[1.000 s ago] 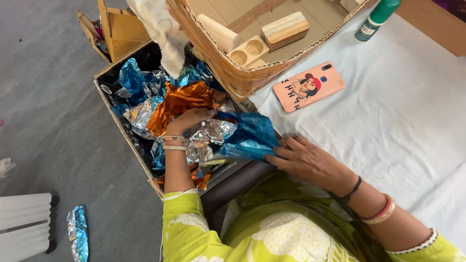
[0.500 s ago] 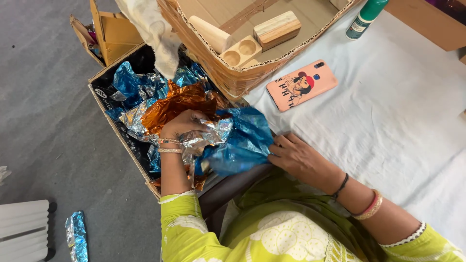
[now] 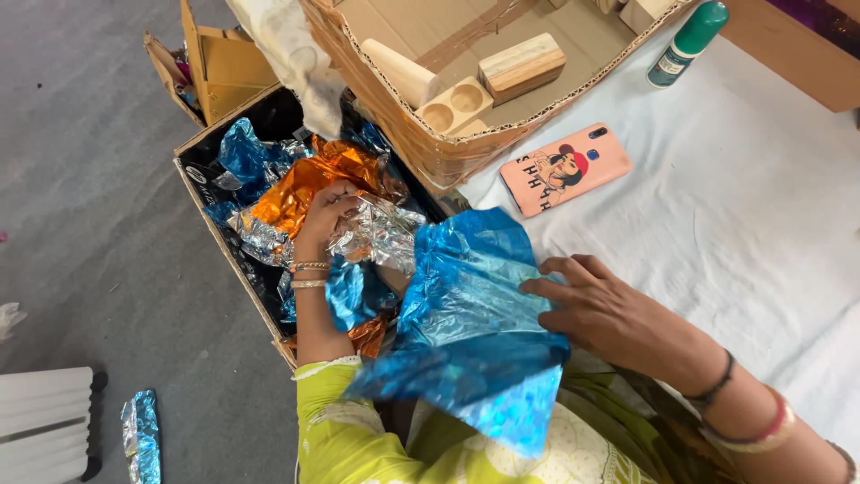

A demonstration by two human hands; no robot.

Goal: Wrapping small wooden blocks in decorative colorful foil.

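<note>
A: What are the hands doing?

B: The left hand [image 3: 324, 208] is down in the dark box [image 3: 199, 179] at the centre left of the frame, fingers curled closed around a crumpled silver foil sheet [image 3: 381, 235]. The right hand [image 3: 602, 307], at the centre right, lies flat with fingers spread and pressed on a blue foil sheet [image 3: 470, 332].

A: Where is that blue sheet?

B: In the lower middle of the frame. Its upper part lies on the edge of the white cloth [image 3: 761, 224]; the rest hangs over the lap in the green garment [image 3: 358, 439]. It is out of the box, though its left edge reaches near the box's rim.

A: How far along does the sorting look?

B: Early, I judge. One blue sheet is out and partly spread, still wrinkled. The box holds plenty more: orange foil [image 3: 305, 184], more blue foil [image 3: 244, 152] and silver, all crumpled together. I see no stack of flattened sheets anywhere.

A: Anything else around?

B: A big cardboard tray [image 3: 421, 148] at the top holds wooden blocks [image 3: 521, 64]. A pink phone [image 3: 564, 168] lies on the cloth just to its right, and a green bottle [image 3: 688, 42] stands in the upper right. One small foil piece [image 3: 141, 435] lies on the grey floor at the lower left, beside a white slatted thing [image 3: 45, 421].
</note>
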